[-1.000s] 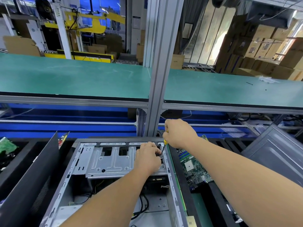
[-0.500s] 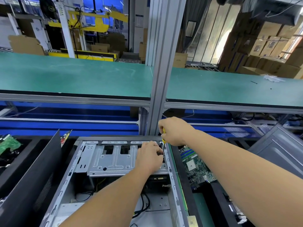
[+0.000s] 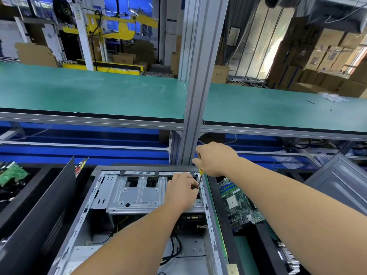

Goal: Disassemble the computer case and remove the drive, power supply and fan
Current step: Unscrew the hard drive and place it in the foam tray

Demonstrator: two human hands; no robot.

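Biggest thing in shot is the green bench (image 3: 89, 96), a long mat-topped surface running straight across the middle of the frame, split by a grey aluminium post (image 3: 195, 76) that rises just right of centre. Behind it, upper right, there's a big stack of cardboard boxes (image 3: 327, 56), and upper left some yellow machinery (image 3: 119, 26).

Lower centre is the computer case (image 3: 65, 235), lying open with its inside facing up, bare metal frame all round. A black side panel (image 3: 39, 205) leans tilted at lower left, just beside the case, and a grey panel (image 3: 337, 179) sits at the right edge. Across the far end of the case sits the silver drive cage (image 3: 137, 195), a stamped plate with slots and cut-outs. Below it in the case you can see some black cables (image 3: 174, 247).

Right of the case, lower right of centre, a green motherboard (image 3: 238, 203) lies in a black tray. Another green circuit board (image 3: 12, 172) sits at far left.

The left hand (image 3: 181, 192) rests on the right end of the drive cage, fingers curled down at the screwdriver's shaft; can't tell whether it's actually pinching anything. The right hand (image 3: 215, 158) is just above it, fist wrapped round the handle of a yellow screwdriver (image 3: 200, 178) that points down at the top right corner of the cage.
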